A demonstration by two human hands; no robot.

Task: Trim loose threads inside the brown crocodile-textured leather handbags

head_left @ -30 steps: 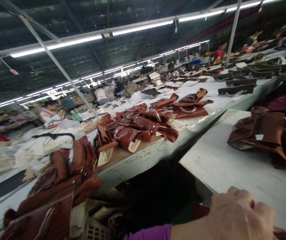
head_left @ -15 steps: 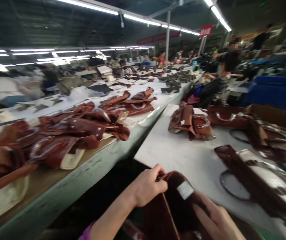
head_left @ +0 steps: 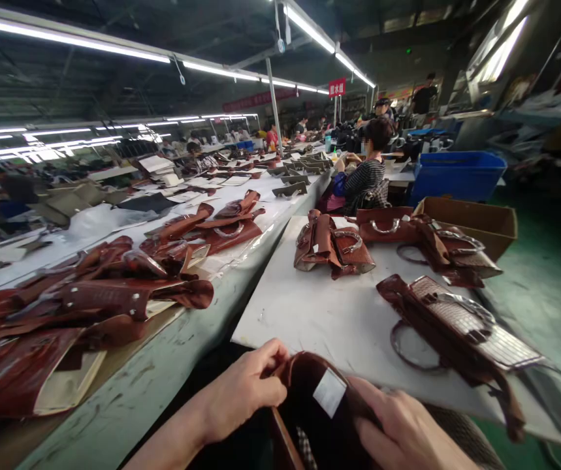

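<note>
A brown leather handbag (head_left: 304, 372) is held up in front of me at the bottom of the view, its mouth toward me and a white label inside. My left hand (head_left: 248, 391) pinches its left upper edge between thumb and fingers. On the other side, my right hand (head_left: 392, 424) grips the bag's right edge, with the thumb inside the opening. The lower part of the bag runs out of view. On the white table just beyond lie a crocodile-patterned brown handbag (head_left: 476, 313) on its side and a smaller brown handbag (head_left: 334, 243).
To the left, a long bench (head_left: 241, 254) carries a heap of brown leather bags (head_left: 108, 297). Further right stand a cardboard box (head_left: 476, 219) and a blue bin (head_left: 456, 176). A seated person in a striped top (head_left: 366, 176) is beyond the white table (head_left: 280, 294).
My view has swung to the right, so the surroundings shift left in the picture. Both hands still hold the handbag, whose opening now faces me more.
</note>
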